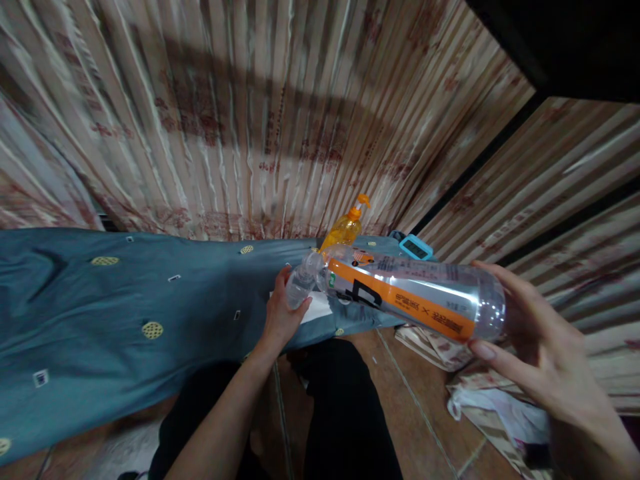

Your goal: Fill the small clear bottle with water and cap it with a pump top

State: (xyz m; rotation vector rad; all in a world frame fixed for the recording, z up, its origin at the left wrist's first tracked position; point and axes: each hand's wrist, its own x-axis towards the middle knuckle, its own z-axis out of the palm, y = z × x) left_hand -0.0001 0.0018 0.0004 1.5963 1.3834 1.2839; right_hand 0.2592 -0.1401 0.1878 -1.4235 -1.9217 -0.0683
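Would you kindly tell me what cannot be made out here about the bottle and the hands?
- Clear bottle, head view: label print too small and blurred to read.
- Its cap: hidden by the left hand.
- Right hand: the bottle's base hides the palm side.
- Orange pump bottle: its lower part is behind the clear bottle.

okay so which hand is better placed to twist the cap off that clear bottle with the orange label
Left, probably. The left hand already sits at the neck end of the clear bottle, fingers around the cap. The right hand cradles the base, steadying the bottle on its side.
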